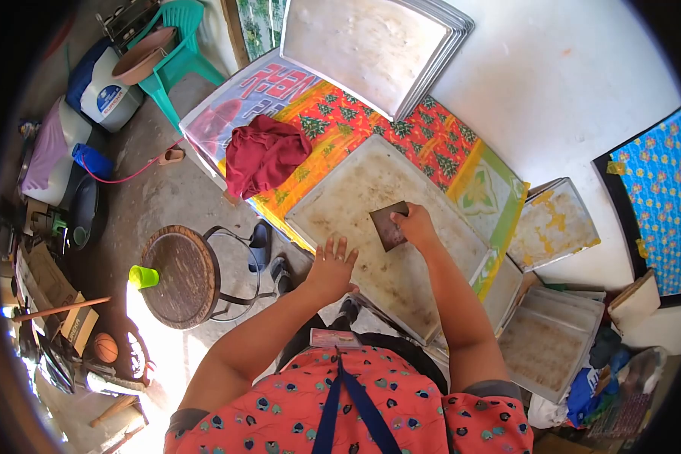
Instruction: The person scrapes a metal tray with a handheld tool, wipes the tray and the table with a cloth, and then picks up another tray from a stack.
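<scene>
At the centre of the frame we see a pale grey tray (356, 197) mottled with yellow-brown stains, and a dark brown scraper (388, 227). The tablecloth (431, 140) is red-orange with green trees. Upper left of centre we find a maroon cloth (265, 155), and at the left a lime-green cup (142, 277) and a dark brown stool (185, 280). At the bottom our coral shirt (295, 408) carries small dark hearts. At the right edge is a blue floral cloth (658, 197).
</scene>
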Demonstrator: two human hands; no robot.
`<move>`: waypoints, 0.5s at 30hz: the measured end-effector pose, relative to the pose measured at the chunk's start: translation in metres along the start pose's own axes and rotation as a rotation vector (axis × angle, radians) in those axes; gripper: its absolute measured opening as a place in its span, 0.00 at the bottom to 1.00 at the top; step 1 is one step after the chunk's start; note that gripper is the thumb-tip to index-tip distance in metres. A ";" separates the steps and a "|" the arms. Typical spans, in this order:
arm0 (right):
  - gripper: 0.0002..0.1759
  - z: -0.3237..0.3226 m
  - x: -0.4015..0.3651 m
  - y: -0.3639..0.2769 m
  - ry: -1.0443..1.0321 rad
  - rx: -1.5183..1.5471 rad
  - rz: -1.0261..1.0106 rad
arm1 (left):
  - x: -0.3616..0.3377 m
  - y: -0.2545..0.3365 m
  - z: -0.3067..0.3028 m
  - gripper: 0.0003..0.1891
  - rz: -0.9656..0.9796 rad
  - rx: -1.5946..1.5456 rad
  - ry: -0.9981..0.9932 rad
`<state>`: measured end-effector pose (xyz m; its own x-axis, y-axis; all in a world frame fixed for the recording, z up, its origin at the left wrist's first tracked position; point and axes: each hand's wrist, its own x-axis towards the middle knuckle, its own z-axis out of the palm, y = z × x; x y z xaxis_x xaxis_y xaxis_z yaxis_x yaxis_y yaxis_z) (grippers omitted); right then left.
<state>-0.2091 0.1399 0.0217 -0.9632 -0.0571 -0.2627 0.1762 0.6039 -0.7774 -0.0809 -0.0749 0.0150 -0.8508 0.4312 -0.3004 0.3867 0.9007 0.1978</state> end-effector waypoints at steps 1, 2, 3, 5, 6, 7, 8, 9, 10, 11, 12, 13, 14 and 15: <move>0.14 -0.003 0.001 0.001 0.010 0.078 0.027 | -0.001 0.001 0.000 0.47 0.002 0.000 -0.001; 0.14 -0.005 0.002 0.000 0.019 0.155 0.049 | 0.000 0.001 0.000 0.47 0.006 0.000 -0.001; 0.14 -0.003 0.004 -0.001 0.017 0.090 0.031 | 0.000 0.001 -0.001 0.47 0.004 -0.001 0.002; 0.13 0.004 0.005 0.002 0.011 -0.036 0.002 | 0.000 0.000 -0.001 0.47 0.000 0.001 0.003; 0.13 0.002 0.006 0.005 0.012 0.016 0.014 | 0.000 0.000 -0.001 0.47 0.002 0.005 0.001; 0.13 -0.002 0.005 0.005 0.014 0.067 0.030 | -0.001 0.001 0.000 0.47 0.007 0.008 -0.001; 0.13 -0.005 0.007 0.003 0.016 0.116 0.037 | 0.000 0.001 0.000 0.47 0.009 0.002 0.004; 0.13 -0.003 0.007 0.000 0.007 0.065 0.011 | 0.000 0.001 0.000 0.47 0.006 -0.005 0.012; 0.13 0.003 0.004 0.000 -0.004 0.017 -0.011 | 0.000 0.000 0.000 0.47 0.004 -0.012 0.015; 0.13 0.006 0.002 0.000 -0.013 -0.030 -0.032 | 0.000 0.000 0.000 0.47 0.002 -0.011 0.015; 0.13 0.005 0.003 0.000 -0.005 0.062 0.005 | 0.000 0.000 0.001 0.47 0.003 -0.011 0.012; 0.14 0.003 0.004 0.000 0.003 0.153 0.041 | 0.000 0.000 0.001 0.47 0.006 -0.011 0.010; 0.15 0.001 0.007 -0.001 0.009 0.243 0.074 | 0.000 0.000 0.001 0.47 0.010 -0.011 0.014; 0.15 0.002 0.007 -0.001 -0.007 0.158 0.053 | 0.000 0.000 0.001 0.47 0.010 -0.011 0.020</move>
<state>-0.2151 0.1375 0.0194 -0.9502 -0.0342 -0.3096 0.2574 0.4737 -0.8422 -0.0805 -0.0746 0.0139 -0.8538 0.4393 -0.2794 0.3915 0.8955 0.2115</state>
